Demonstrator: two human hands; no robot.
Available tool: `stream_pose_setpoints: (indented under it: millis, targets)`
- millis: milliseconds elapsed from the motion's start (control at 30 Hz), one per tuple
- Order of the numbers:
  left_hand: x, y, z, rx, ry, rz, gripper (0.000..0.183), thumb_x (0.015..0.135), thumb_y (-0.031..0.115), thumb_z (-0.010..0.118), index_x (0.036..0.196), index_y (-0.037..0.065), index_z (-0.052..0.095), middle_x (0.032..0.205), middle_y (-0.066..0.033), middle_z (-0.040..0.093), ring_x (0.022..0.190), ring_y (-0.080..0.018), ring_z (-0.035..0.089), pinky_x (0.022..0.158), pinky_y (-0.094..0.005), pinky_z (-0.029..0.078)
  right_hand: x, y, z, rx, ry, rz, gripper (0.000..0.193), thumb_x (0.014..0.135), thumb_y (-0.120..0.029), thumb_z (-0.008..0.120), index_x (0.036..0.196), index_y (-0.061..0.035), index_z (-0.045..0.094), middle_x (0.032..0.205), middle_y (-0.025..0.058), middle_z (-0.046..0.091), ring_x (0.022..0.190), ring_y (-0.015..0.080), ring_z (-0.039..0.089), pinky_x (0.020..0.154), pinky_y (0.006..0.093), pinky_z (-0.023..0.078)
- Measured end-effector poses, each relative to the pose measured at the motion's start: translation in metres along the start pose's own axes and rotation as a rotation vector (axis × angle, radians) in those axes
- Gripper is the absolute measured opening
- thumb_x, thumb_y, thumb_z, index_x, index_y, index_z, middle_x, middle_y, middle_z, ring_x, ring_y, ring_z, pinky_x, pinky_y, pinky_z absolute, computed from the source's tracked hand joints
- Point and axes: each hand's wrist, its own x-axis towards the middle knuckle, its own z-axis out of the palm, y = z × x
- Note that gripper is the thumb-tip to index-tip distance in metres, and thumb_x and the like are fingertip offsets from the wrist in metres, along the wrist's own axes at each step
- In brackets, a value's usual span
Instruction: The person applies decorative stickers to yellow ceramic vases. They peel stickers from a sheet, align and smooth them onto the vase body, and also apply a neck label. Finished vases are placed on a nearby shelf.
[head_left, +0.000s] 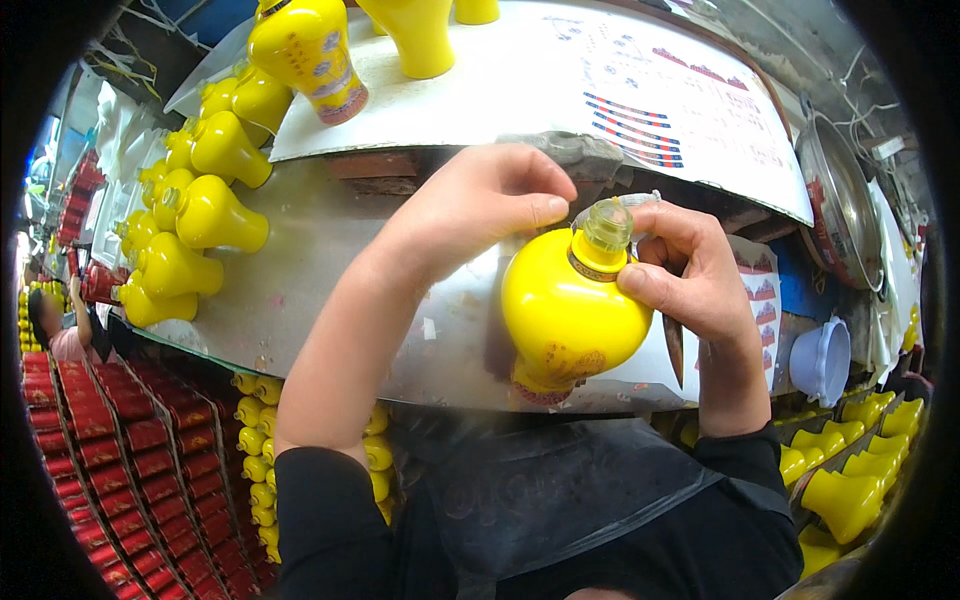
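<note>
A round yellow ceramic bottle [565,310] with a clear cap stands at the front edge of the metal worktable [300,270]. My right hand [690,270] grips its neck from the right, thumb on the shoulder, and also holds a thin dark blade that points down below the palm. My left hand [480,205] reaches over from the left, its fingertips pinched at the cap and a clear film around it.
Several yellow bottles [200,215] lie in a row at the table's left. More stand on a white printed sheet [560,90] at the back. Red boxes [110,450] fill crates lower left. A metal pot lid [840,200] and a white cup [822,358] sit right.
</note>
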Motion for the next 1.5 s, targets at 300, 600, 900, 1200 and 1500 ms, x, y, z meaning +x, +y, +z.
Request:
stream_pose_setpoints:
  millis: [300, 600, 900, 1200, 1500]
  targets:
    - [-0.046, -0.01, 0.017, -0.035, 0.103, 0.193, 0.016, 0.092, 0.009, 0.073, 0.105, 0.0, 0.076, 0.116, -0.0072, 0.068, 0.11, -0.0172, 0.064, 0.101, -0.0323, 0.05, 0.001, 0.004, 0.003, -0.002, 0.017, -0.023, 0.044, 0.085, -0.035, 0.079, 0.116, -0.0029, 0.074, 0.083, -0.0005, 0.064, 0.058, 0.0019, 0.045, 0.052, 0.0205, 0.032]
    - [-0.046, -0.015, 0.021, 0.088, 0.055, 0.254, 0.031, 0.098, 0.019, 0.065, 0.12, -0.002, 0.071, 0.124, -0.0119, 0.065, 0.12, -0.023, 0.061, 0.107, -0.0348, 0.046, -0.002, 0.0, 0.008, 0.034, 0.05, -0.035, 0.048, 0.084, -0.035, 0.081, 0.118, -0.0029, 0.07, 0.092, 0.001, 0.066, 0.06, 0.0011, 0.05, 0.054, 0.0178, 0.037]
    - [-0.04, 0.004, 0.029, 0.174, 0.094, 0.254, 0.037, 0.105, 0.029, 0.06, 0.125, -0.001, 0.068, 0.128, -0.0114, 0.063, 0.119, -0.0202, 0.06, 0.105, -0.0333, 0.046, 0.0, -0.01, 0.01, -0.038, 0.057, 0.045, 0.048, 0.09, -0.027, 0.078, 0.126, 0.0006, 0.062, 0.094, 0.003, 0.068, 0.065, 0.001, 0.058, 0.056, 0.0154, 0.043]
    - [-0.057, 0.038, 0.057, 0.361, 0.35, 0.25, 0.035, 0.082, 0.016, 0.085, 0.11, -0.001, 0.073, 0.099, -0.0081, 0.074, 0.096, -0.0149, 0.069, 0.09, -0.0308, 0.055, -0.018, -0.03, 0.023, -0.3, 0.193, -0.225, 0.032, 0.088, -0.03, 0.083, 0.1, -0.0015, 0.076, 0.077, 0.0013, 0.063, 0.056, 0.0024, 0.051, 0.051, 0.0202, 0.037]
    - [-0.132, 0.04, 0.034, 0.234, 0.336, 0.42, 0.026, 0.086, -0.002, 0.078, 0.108, 0.001, 0.064, 0.11, -0.0074, 0.071, 0.109, -0.0146, 0.067, 0.1, -0.0301, 0.05, -0.032, -0.052, 0.056, -0.327, 0.081, -0.432, 0.012, 0.088, -0.012, 0.079, 0.093, -0.0043, 0.071, 0.073, 0.0021, 0.058, 0.059, 0.0088, 0.05, 0.055, 0.0253, 0.037]
